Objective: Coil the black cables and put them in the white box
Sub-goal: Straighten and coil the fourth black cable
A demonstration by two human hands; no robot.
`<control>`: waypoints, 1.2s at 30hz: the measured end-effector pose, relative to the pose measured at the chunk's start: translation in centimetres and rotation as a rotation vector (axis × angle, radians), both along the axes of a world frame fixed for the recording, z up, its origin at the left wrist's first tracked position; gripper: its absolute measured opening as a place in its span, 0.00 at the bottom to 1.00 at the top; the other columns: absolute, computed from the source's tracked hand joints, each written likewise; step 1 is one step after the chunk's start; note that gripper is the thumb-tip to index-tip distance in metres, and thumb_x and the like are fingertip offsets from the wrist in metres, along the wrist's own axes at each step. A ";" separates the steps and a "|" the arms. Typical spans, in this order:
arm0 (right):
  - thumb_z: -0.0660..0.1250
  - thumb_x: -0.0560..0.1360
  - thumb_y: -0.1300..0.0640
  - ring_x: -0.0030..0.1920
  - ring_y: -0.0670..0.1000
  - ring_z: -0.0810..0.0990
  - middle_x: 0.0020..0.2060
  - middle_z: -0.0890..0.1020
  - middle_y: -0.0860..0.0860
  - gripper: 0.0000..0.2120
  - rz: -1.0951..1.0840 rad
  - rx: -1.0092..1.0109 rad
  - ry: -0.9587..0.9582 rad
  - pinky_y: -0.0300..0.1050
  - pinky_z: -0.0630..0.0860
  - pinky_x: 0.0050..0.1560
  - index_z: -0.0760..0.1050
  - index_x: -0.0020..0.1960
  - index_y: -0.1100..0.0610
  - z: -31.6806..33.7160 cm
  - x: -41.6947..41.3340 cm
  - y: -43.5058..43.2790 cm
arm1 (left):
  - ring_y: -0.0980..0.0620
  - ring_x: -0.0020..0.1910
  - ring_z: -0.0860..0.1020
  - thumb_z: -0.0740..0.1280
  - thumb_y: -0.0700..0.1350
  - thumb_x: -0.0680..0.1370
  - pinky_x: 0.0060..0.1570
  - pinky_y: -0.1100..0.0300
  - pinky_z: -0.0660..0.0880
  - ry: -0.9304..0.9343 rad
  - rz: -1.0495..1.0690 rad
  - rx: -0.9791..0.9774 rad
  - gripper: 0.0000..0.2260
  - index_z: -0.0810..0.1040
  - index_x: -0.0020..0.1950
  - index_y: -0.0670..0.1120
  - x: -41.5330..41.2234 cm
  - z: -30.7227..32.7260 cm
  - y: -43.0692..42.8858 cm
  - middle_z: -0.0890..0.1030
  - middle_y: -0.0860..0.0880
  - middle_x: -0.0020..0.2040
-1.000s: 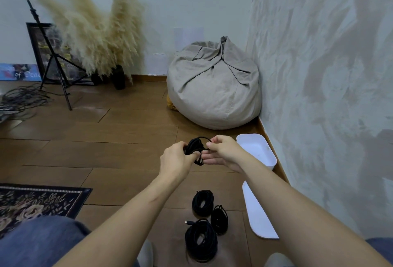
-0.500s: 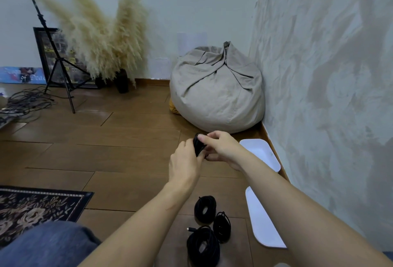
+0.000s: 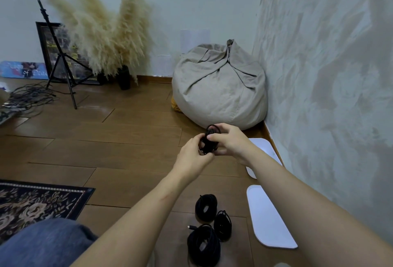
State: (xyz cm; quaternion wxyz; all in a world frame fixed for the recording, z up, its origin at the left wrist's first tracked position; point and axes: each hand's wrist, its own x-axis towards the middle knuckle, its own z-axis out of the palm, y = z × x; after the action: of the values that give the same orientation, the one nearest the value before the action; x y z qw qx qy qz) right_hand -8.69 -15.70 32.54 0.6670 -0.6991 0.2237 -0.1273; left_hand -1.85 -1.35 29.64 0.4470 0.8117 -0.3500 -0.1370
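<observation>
- Patterned rug [image 3: 32, 203] at far left on the wood floor; jeans knee [image 3: 46, 243] below it.
- Tripod [image 3: 61, 64] and pampas grass [image 3: 106, 32] stand at the back wall, with loose cords [image 3: 27, 96] on the floor beside them.
- Left hand [image 3: 191, 158]: fingers curled, gripping the lower side of a small black cable bundle [image 3: 209, 141], held in the air.
- Right hand [image 3: 229, 143]: thumb and fingers pinch the same bundle from the top and right.
- Three coiled black cables [image 3: 203, 244] lie on the floor below the hands, close together, outside the box.
- Grey bean bag [image 3: 219, 88] sits in the corner behind.
- White box [image 3: 265, 147] sits open by the right wall, partly hidden by the right forearm; its lid [image 3: 263, 220] lies flat on the floor nearer the camera.
</observation>
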 end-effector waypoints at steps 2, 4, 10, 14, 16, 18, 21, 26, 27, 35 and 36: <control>0.71 0.75 0.65 0.55 0.63 0.84 0.58 0.81 0.61 0.13 0.001 0.016 -0.018 0.65 0.81 0.54 0.78 0.60 0.58 0.1 -0.3 -0.2 | 0.54 0.52 0.82 0.65 0.55 0.75 0.56 0.54 0.79 0.157 -0.017 -0.064 0.25 0.73 0.72 0.53 0.5 0.2 0.3 0.81 0.54 0.54; 0.70 0.76 0.65 0.55 0.64 0.83 0.59 0.79 0.63 0.12 0.022 0.015 -0.027 0.69 0.78 0.56 0.78 0.59 0.59 0.2 -0.5 -0.2 | 0.52 0.48 0.85 0.61 0.54 0.75 0.59 0.47 0.80 0.231 0.037 -0.136 0.24 0.76 0.71 0.53 1.0 -0.1 0.2 0.84 0.53 0.53; 0.73 0.75 0.60 0.54 0.57 0.84 0.59 0.80 0.61 0.13 0.080 -0.004 -0.035 0.62 0.83 0.53 0.78 0.59 0.55 -0.4 -0.2 0.3 | 0.49 0.44 0.85 0.68 0.52 0.75 0.49 0.46 0.82 0.105 0.188 -0.161 0.10 0.77 0.50 0.69 1.2 -1.2 -0.3 0.84 0.55 0.45; 0.78 0.71 0.51 0.54 0.53 0.83 0.54 0.82 0.53 0.19 0.056 -0.202 0.012 0.51 0.84 0.50 0.75 0.59 0.50 -1.2 0.0 0.9 | 0.53 0.37 0.85 0.69 0.47 0.78 0.45 0.47 0.83 0.062 0.259 -0.173 0.06 0.79 0.51 0.58 0.7 -1.5 -0.6 0.83 0.54 0.42; 0.76 0.72 0.53 0.54 0.54 0.82 0.53 0.82 0.53 0.16 0.022 -0.245 0.010 0.54 0.84 0.51 0.75 0.56 0.49 -2.0 0.4 0.8 | 0.54 0.32 0.84 0.71 0.47 0.78 0.44 0.47 0.83 0.093 0.267 -0.197 0.05 0.79 0.49 0.57 0.9 -1.8 -0.6 0.81 0.53 0.41; 0.75 0.73 0.54 0.55 0.56 0.82 0.54 0.81 0.53 0.13 0.009 -0.266 0.018 0.58 0.83 0.53 0.75 0.55 0.49 -2.6 0.7 0.6 | 0.55 0.30 0.84 0.72 0.47 0.78 0.44 0.48 0.82 0.110 0.285 -0.198 0.05 0.79 0.48 0.56 1.3 -2.3 -0.6 0.80 0.52 0.40; 0.73 0.75 0.56 0.54 0.56 0.83 0.54 0.80 0.53 0.12 0.017 -0.242 0.054 0.59 0.84 0.49 0.75 0.56 0.49 -3.6 1.0 0.3 | 0.52 0.35 0.84 0.71 0.49 0.78 0.45 0.47 0.81 0.064 0.342 -0.158 0.05 0.77 0.45 0.58 1.4 -3.4 -0.9 0.81 0.54 0.41; 0.73 0.74 0.55 0.55 0.55 0.82 0.54 0.82 0.50 0.12 0.039 -0.296 0.157 0.59 0.84 0.47 0.78 0.55 0.45 -6.3 1.5 -0.5 | 0.48 0.40 0.83 0.70 0.48 0.78 0.45 0.46 0.82 0.102 0.386 -0.133 0.06 0.75 0.45 0.59 1.5 -6.0 -1.2 0.81 0.55 0.41; 0.74 0.73 0.55 0.56 0.55 0.81 0.54 0.82 0.49 0.12 0.044 -0.307 0.173 0.58 0.85 0.47 0.79 0.55 0.43 -7.0 1.5 -0.7 | 0.47 0.41 0.83 0.69 0.47 0.79 0.46 0.47 0.81 0.100 0.391 -0.121 0.06 0.75 0.45 0.57 1.7 -6.4 -1.2 0.80 0.55 0.42; 0.73 0.75 0.60 0.55 0.55 0.81 0.55 0.81 0.50 0.11 -0.016 -0.226 0.201 0.57 0.85 0.44 0.79 0.54 0.47 -11.8 3.3 -1.0 | 0.50 0.44 0.83 0.68 0.42 0.81 0.47 0.46 0.83 0.170 0.460 -0.147 0.07 0.75 0.47 0.54 3.9 -11.2 -1.3 0.81 0.54 0.42; 0.73 0.75 0.60 0.55 0.55 0.81 0.55 0.81 0.50 0.11 -0.019 -0.227 0.199 0.57 0.85 0.43 0.79 0.54 0.47 -12.5 3.6 -1.0 | 0.51 0.44 0.83 0.68 0.42 0.80 0.47 0.46 0.83 0.192 0.483 -0.159 0.08 0.75 0.46 0.55 4.1 -11.7 -1.3 0.81 0.55 0.42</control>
State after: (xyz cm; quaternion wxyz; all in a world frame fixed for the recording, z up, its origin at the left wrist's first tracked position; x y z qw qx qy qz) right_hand -5.07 -16.73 20.05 0.5570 -0.7770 0.2797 -0.0882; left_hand 2.27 -2.67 17.91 0.5601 0.8175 -0.1116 -0.0749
